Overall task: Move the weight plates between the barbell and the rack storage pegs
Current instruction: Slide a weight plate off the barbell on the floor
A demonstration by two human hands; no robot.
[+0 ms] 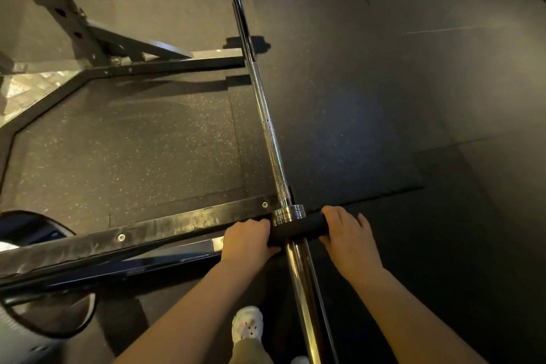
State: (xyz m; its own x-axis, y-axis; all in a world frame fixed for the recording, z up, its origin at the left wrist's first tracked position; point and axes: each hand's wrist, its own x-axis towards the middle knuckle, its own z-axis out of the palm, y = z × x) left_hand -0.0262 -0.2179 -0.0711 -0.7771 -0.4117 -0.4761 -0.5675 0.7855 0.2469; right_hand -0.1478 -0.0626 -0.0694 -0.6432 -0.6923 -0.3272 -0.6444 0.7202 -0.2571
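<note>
A chrome barbell [267, 124] runs from the top of the view down to the bottom centre, its thick sleeve [304, 284] nearest me. A small black weight plate [298, 227] sits edge-on on the sleeve, pushed against the chrome collar [288, 213]. My left hand [246, 241] grips the plate's left edge and my right hand [347, 235] grips its right edge. Larger plates [35, 313] show at the lower left, partly hidden behind a black rack beam.
The black rack base frame [141, 230] crosses from the left to the barbell, with an upright and braces [68, 18] at the upper left. Dark rubber flooring [384, 97] spreads to the right. My foot in a white shoe [248, 323] stands below the sleeve.
</note>
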